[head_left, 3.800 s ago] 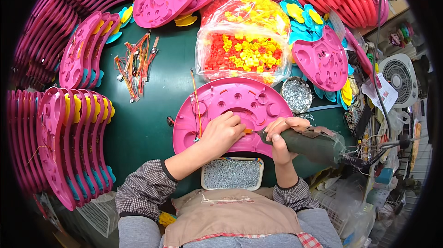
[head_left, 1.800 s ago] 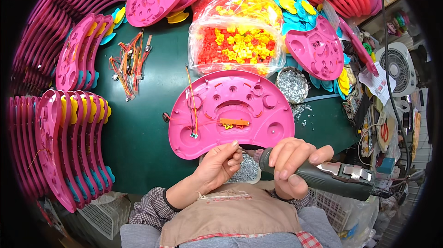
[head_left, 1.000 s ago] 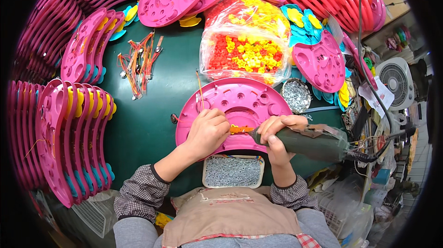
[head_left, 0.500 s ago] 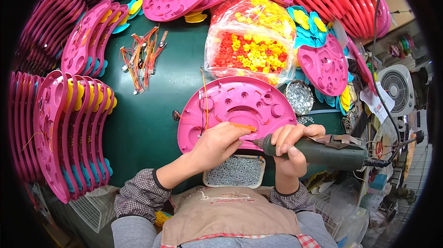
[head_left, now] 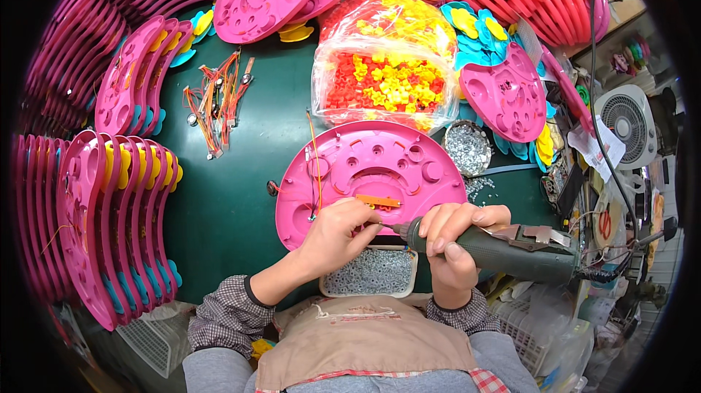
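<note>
Two hands meet over the near edge of the pink half-round shell [head_left: 372,174], which lies flat on the green table [head_left: 234,196] right before the person, hollow side up. The left hand [head_left: 337,229] rests on the shell's near rim, its fingers curled together and pinched at the driver's tip, seemingly steadying a small screw there, though the screw itself is too small to make out. The right hand [head_left: 453,236] is wrapped tight round the grey-green electric screwdriver [head_left: 496,247], held almost level so its bit reaches the rim just below the orange strip [head_left: 378,201] seated in the shell. Directly nearer the person than the shell sits a shallow tray of screws [head_left: 372,272], close enough for the left hand to dip into. Beyond the shell lies a clear bag of red and yellow plastic flowers [head_left: 387,64]; to the shell's left, a bundle of coloured wires [head_left: 219,97] and upright rows of finished pink shells [head_left: 109,210].
</note>
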The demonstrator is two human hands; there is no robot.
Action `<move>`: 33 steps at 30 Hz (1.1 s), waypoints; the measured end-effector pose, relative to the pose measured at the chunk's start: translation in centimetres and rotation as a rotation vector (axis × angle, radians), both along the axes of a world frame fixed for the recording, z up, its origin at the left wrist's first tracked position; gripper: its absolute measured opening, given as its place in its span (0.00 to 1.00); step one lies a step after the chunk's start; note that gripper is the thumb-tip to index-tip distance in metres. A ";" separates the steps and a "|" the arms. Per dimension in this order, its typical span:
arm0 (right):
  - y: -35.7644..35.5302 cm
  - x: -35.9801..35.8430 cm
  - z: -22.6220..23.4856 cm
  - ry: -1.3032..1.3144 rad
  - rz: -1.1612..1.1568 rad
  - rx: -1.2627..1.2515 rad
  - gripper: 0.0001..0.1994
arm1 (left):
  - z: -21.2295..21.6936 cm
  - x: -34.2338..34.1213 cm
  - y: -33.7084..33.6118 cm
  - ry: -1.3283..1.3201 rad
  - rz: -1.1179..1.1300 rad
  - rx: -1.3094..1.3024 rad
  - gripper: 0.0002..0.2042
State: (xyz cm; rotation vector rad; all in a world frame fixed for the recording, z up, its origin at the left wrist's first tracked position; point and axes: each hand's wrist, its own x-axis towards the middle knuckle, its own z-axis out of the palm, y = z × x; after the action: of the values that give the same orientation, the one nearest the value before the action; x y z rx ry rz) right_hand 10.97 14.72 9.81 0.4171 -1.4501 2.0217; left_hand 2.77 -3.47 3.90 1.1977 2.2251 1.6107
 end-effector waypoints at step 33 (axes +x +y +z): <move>-0.2 -3.8 -6.1 -0.085 -0.084 0.242 0.23 | -1.9 -3.4 0.1 0.232 0.031 -0.527 0.06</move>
State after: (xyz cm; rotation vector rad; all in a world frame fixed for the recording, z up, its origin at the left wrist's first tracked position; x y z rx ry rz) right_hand 7.12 14.50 3.72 0.3664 -1.7442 1.8241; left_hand -0.59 -3.41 2.05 1.2369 2.5830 0.8287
